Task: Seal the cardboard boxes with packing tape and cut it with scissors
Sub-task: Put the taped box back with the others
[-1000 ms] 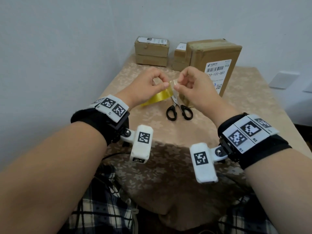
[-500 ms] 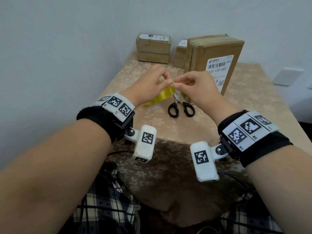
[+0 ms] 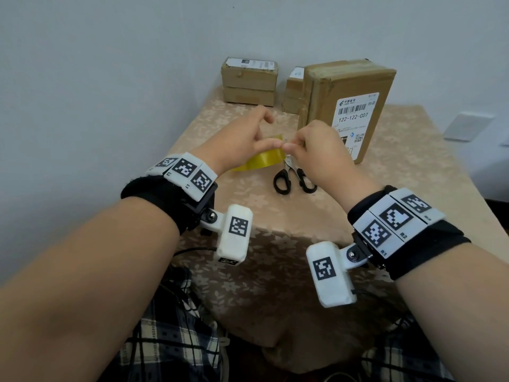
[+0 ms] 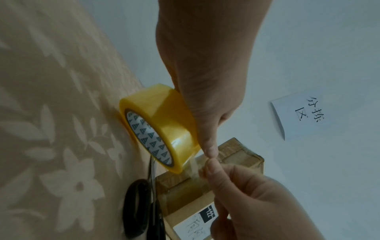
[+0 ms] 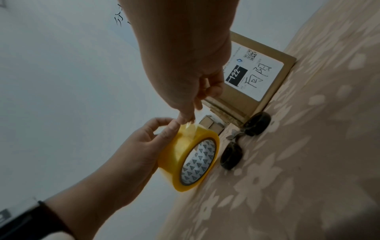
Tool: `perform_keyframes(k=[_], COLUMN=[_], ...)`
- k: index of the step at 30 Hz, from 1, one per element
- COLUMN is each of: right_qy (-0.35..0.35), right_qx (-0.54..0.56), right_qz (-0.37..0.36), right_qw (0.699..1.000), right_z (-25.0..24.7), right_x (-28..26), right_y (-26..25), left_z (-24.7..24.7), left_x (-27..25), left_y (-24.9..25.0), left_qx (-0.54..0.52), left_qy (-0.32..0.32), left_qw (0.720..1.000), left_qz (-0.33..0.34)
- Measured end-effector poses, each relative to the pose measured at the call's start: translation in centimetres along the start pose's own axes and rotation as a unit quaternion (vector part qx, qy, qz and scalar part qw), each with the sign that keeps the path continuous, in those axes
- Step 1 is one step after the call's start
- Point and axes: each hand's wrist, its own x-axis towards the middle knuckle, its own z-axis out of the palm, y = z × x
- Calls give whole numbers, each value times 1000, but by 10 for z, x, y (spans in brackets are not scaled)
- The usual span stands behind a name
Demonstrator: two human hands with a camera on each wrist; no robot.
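Observation:
My left hand (image 3: 268, 146) grips a yellow packing tape roll (image 3: 264, 159) above the table, thumb on its outer face (image 4: 164, 123). My right hand (image 3: 292, 146) meets it fingertip to fingertip and pinches the tape's free end (image 4: 193, 168), a short clear strip lifted off the roll (image 5: 185, 155). Black-handled scissors (image 3: 294, 177) lie closed on the cloth just below both hands. A tall cardboard box (image 3: 347, 106) with a white shipping label stands upright right behind the right hand.
Two stacked flat boxes (image 3: 249, 81) sit at the table's back left, smaller boxes (image 3: 294, 89) beside the tall one. The table (image 3: 413, 166) has a beige floral cloth and stands against a wall on the left. A paper sign (image 4: 308, 113) hangs on the wall.
Both hands stayed together over the scissors. The right fingertips kept working at the roll's edge and now hold a short lifted strip.

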Motion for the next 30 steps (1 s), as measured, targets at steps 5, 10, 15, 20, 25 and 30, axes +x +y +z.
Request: perform_keyframes(k=[5, 10, 15, 20, 25, 30], right_qy=[42, 201, 253, 187, 219, 238], right_qx=[16, -8, -64, -107, -45, -31], right_qz=[-2, -22, -11, -3, 14, 14], right_qw=[999, 979, 965, 976, 975, 971], right_z=[-9, -19, -23, -25, -38, -42], right_x=[-3, 1, 18, 29, 31, 29], right_y=[5, 7, 18, 28, 23, 31], left_z=[-5, -2, 8, 15, 10, 34], left_x=[0, 2, 14, 32, 34, 29], left_y=[3, -15, -9, 10, 63, 79], left_qx=[79, 181, 267, 196, -196, -353], left_qy=[33, 90, -15, -16, 70, -4], left_qw=[996, 978, 957, 969, 978, 935], left_qz=[2, -55, -110, -148, -25, -46])
